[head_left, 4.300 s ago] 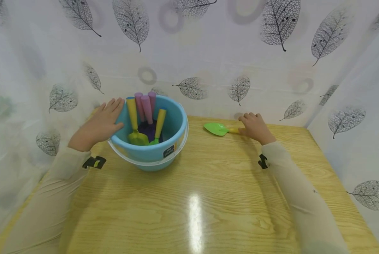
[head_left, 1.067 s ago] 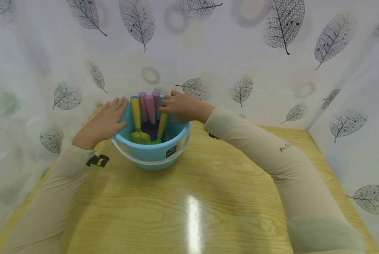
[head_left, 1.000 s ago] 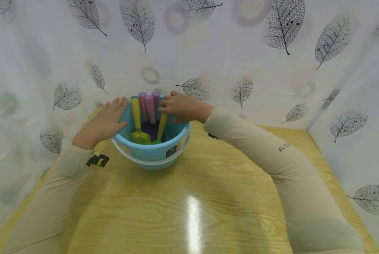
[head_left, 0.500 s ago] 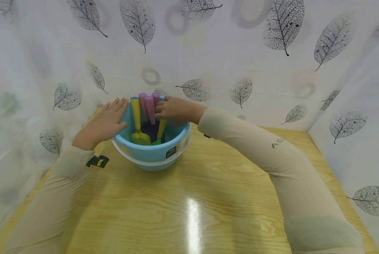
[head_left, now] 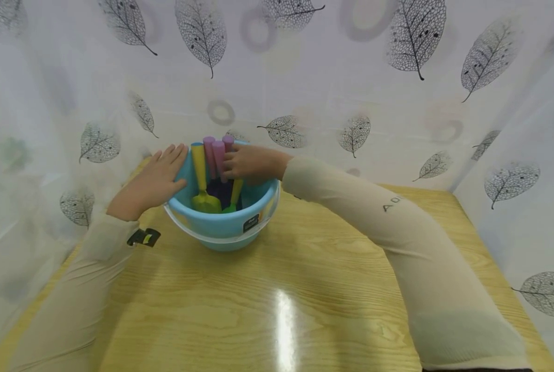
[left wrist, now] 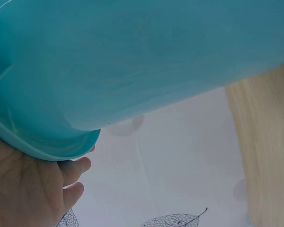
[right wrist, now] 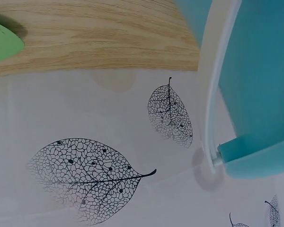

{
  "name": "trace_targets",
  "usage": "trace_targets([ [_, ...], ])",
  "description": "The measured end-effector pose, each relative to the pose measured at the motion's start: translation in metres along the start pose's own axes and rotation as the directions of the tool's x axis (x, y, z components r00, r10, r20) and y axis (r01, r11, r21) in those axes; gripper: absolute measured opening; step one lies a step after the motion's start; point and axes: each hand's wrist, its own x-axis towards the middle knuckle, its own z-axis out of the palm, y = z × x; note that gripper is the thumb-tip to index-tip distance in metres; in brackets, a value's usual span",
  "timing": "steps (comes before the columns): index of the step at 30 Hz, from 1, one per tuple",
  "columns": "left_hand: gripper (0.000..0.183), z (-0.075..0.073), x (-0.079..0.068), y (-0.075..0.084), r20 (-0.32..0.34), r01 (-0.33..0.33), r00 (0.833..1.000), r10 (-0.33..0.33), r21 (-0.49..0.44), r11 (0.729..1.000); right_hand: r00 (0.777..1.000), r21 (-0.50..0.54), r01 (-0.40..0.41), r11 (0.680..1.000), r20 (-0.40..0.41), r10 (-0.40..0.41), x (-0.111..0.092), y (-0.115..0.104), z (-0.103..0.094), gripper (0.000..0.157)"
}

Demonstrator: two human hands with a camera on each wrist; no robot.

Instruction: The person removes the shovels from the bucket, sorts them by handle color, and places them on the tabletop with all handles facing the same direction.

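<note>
- Light-blue round plastic bucket stands upright on the yellowish wood-grain desk, close to the far left corner; white sheeting printed with dark leaf skeletons hangs along the far edge.
- Its curved white carrying handle hangs down across the side toward the desk's near edge.
- Left hand, opened out with fingers straight, rests against the left of the rim, merely touching the bucket.
- Right hand reaches in over the right of the rim, its bent fingers right at the tool handles; from where I stand, I can't tell whether it has hold of one.
- Yellow-handled tool with a yellow-green scoop blade stands blade down inside, on the left, its blue-capped end above the rim.
- Three tapered pink handles rise in a cluster toward the back; what lies under them is dark purple and hard to make out.
- Second yellow handle, green at the bottom, leans beside them, its top hidden by the right hand.
- Bright green pointed blade lies by the desk's far edge, right of the bucket, partly out of sight.
- Black strap sits at the left wrist.
</note>
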Motion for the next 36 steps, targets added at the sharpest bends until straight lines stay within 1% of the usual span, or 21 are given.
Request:
trace_targets([
  [6, 0.069, 0.000, 0.000, 0.001, -0.002, -0.001, 1.000, 0.001, 0.002, 1.000, 0.999, -0.023, 0.008, 1.000, 0.052, -0.007, 0.005, -0.001, 0.004, 0.038],
  [9, 0.069, 0.001, -0.001, 0.001, -0.007, 0.001, 1.000, -0.001, 0.006, 1.000, 0.998, -0.053, 0.014, 0.999, 0.062, -0.011, 0.007, -0.001, 0.007, 0.037],
  [15, 0.069, 0.001, -0.001, 0.000, -0.009, -0.002, 1.000, 0.002, 0.005, 1.000, 0.999, -0.135, 0.026, 0.991, 0.040, -0.020, 0.010, 0.000, 0.011, 0.033],
  [18, 0.069, 0.001, -0.001, 0.000, -0.008, -0.003, 1.000, 0.003, 0.006, 1.000, 0.999, -0.160, 0.030, 0.987, 0.038, -0.025, 0.011, 0.000, 0.012, 0.031],
  [23, 0.069, 0.000, 0.000, 0.000, -0.010, -0.002, 1.000, 0.002, 0.011, 1.000, 0.999, -0.168, 0.030, 0.985, 0.038, -0.023, 0.010, 0.001, 0.011, 0.028],
  [28, 0.069, 0.000, 0.000, 0.000, -0.010, 0.000, 1.000, 0.000, 0.016, 1.000, 0.999, -0.176, 0.031, 0.984, 0.021, -0.028, 0.008, 0.001, 0.010, 0.025],
  [36, 0.069, 0.001, 0.000, 0.000, -0.002, 0.007, 1.000, -0.007, 0.011, 1.000, 0.999, -0.164, 0.044, 0.985, -0.021, -0.049, 0.004, 0.000, 0.006, 0.029],
])
